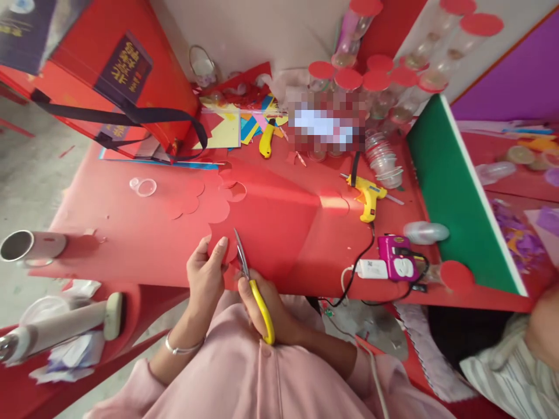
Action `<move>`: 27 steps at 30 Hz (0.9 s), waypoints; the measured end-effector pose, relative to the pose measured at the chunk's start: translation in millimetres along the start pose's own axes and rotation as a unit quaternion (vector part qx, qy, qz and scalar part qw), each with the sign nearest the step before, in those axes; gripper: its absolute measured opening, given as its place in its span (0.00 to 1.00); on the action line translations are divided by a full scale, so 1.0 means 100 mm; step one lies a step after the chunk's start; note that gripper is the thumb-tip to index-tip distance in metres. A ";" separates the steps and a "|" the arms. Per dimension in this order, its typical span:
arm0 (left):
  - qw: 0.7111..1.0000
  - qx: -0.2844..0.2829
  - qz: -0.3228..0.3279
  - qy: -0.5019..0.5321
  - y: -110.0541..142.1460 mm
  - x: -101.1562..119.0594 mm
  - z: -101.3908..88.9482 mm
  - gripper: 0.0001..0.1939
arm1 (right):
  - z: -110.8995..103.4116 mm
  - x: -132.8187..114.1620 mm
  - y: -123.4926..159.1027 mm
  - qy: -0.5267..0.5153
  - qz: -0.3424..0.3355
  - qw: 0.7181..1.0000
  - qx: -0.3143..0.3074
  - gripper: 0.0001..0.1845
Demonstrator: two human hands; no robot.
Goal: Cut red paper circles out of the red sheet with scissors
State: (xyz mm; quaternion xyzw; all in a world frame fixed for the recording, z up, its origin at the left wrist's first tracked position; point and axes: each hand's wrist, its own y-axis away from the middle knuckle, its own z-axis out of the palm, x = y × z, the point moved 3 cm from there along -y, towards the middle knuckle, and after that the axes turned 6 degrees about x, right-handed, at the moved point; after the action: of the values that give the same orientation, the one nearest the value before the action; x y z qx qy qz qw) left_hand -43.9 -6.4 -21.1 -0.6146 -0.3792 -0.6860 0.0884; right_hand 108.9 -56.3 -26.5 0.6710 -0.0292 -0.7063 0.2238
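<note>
My left hand (206,270) pinches a piece of red paper (227,247) with rounded, scalloped edges near the table's front edge. My right hand (277,311) is closed around the yellow handles of a pair of scissors (262,308). The blades point away from me, slightly apart, right beside the held paper. How much of the paper lies between them I cannot make out. Beyond my hands, a scalloped red paper piece (187,198) lies flat, its colour nearly matching the red tabletop (109,233).
A yellow glue gun (369,198), a magenta power adapter (395,262) and cables lie to the right. A yellow utility knife (266,139) is at the back. A metal mug (32,247) stands left, a red box (126,70) behind. A green divider (463,192) borders another person's sleeve (498,361).
</note>
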 end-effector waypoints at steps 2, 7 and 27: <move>1.000 -0.004 0.007 0.016 -0.02 0.00 -0.04 0.24 | 0.10 0.02 0.02 -0.006 -0.008 1.000 0.011 0.32; 0.997 -0.017 0.043 0.057 0.00 0.16 -0.07 0.22 | 0.24 -0.15 0.05 0.017 -0.066 0.997 0.039 0.29; 0.985 -0.124 0.112 0.040 0.02 0.49 -0.09 0.14 | 0.32 -0.09 0.12 -0.156 -0.028 0.987 -0.039 0.34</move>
State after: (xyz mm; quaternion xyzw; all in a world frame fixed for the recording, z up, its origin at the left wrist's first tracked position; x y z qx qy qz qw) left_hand -61.1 3.0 24.4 -0.6318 -0.2160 -0.7374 0.1026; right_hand 81.8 -72.1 -11.2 0.5436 -0.0179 -0.8091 0.2226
